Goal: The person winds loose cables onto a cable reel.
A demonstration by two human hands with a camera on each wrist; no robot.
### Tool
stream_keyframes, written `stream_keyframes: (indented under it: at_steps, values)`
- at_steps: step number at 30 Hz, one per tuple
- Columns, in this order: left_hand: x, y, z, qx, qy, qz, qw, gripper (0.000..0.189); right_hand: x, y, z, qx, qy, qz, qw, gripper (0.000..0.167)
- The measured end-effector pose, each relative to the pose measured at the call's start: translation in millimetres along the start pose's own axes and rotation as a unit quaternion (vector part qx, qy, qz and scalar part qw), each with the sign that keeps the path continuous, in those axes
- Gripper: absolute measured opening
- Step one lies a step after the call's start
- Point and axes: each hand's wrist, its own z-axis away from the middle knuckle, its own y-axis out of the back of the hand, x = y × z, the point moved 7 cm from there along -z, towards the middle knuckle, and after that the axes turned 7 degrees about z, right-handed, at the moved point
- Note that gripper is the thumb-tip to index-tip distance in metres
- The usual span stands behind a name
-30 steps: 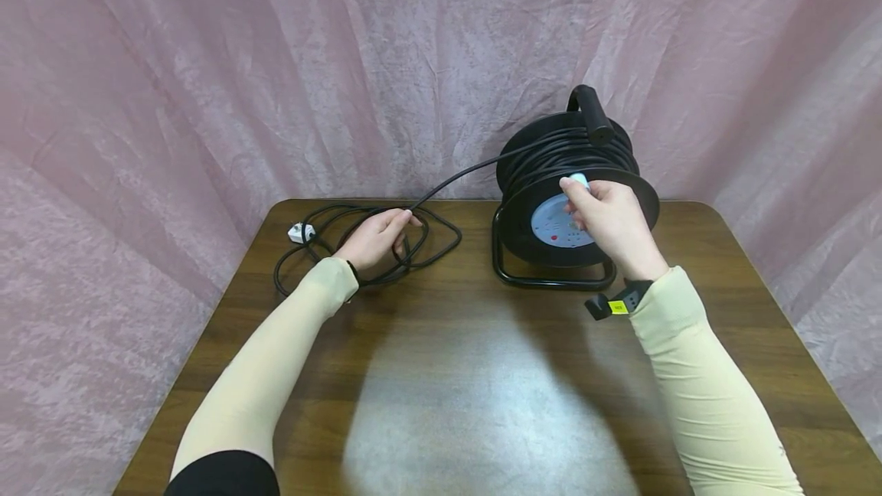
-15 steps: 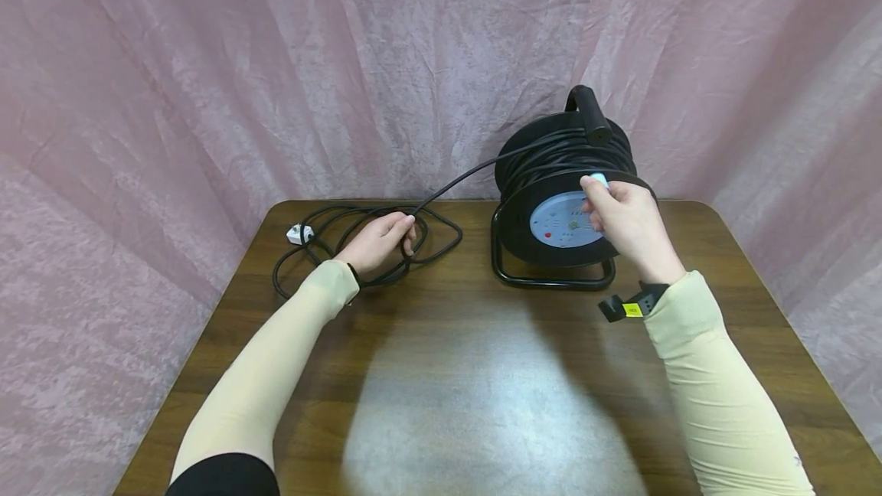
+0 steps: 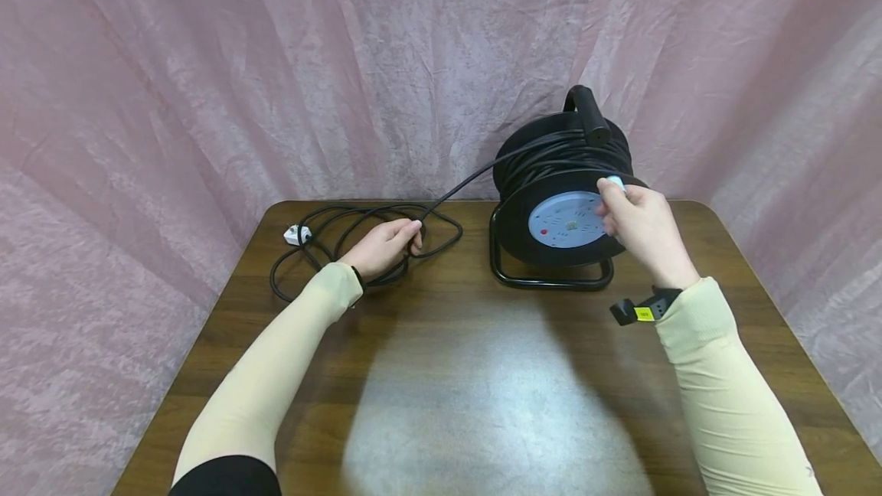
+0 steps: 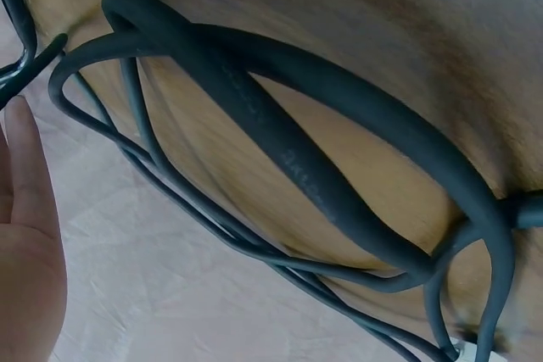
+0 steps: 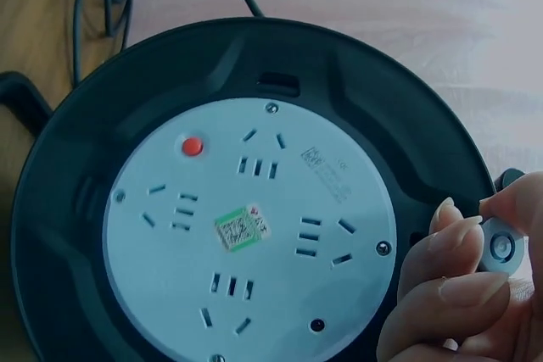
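- Pinching the knob [image 5: 502,247] of the reel [image 3: 551,184] with the right hand [image 3: 651,232], pressing with the thumb [image 5: 516,197] from one side and curling the fingers [image 5: 450,290] in from the other.
- Grasping the cable [image 4: 293,154] with the left hand [image 3: 382,246], pinching between thumb and forefinger, left of the reel and near the far edge of the desk [image 3: 448,373].
- As for the reel, standing near the far edge of the desk, right of that edge's middle, resting on a black tubular frame [image 3: 551,282].
- Bearing black windings [image 3: 544,159] round the drum, and carrying a handle [image 3: 589,117] above them.
- Showing a pale blue panel [image 5: 288,231] with a red button [image 5: 193,147], a green-edged label [image 5: 240,229] at the centre and four groups of slots.
- As for the cable, running from the windings down to the left hand, and lying in untidy, crossing loops [image 4: 373,114] toward the far left corner of the desk.
- Displaying faint print on the cable in the left wrist view, looking too blurred to read in full.
- As for the white plug [image 3: 297,235], lying by the outermost loops, just inside the far left corner.
- Wearing pale yellow sleeves [image 3: 730,381] on both arms, and a black strap [image 3: 667,301] at the right wrist.
- Facing a pink curtain [image 3: 441,60] beyond the far edge.
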Motion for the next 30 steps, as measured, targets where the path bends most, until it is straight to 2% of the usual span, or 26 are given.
stream_keyframes:
  at_steps: [3,10,19,25,30]
  values:
    - [1.4,-3.7,-1.2,-0.011,-0.004,-0.016,0.9998,0.061,5,3,1.0,0.002,-0.005,-0.002,1.0,0.073]
    - [8.4,-8.4,-4.8,-0.018,-0.027,-0.057,0.9979,0.047,15,5,2.6,0.007,-0.015,-0.008,0.9998,0.073]
    - [15.6,-18.7,-9.6,-0.035,-0.045,-0.096,0.9937,0.037,27,11,4.2,0.016,-0.016,0.014,0.9997,0.075]
    - [21.3,-22.5,-11.0,-0.034,-0.055,-0.104,0.9924,0.028,38,14,5.5,0.015,-0.021,0.026,0.9993,0.075]
    - [24.4,-23.5,-13.3,-0.036,-0.056,-0.119,0.9907,0.031,46,15,6.1,0.006,-0.025,0.033,0.9991,0.073]
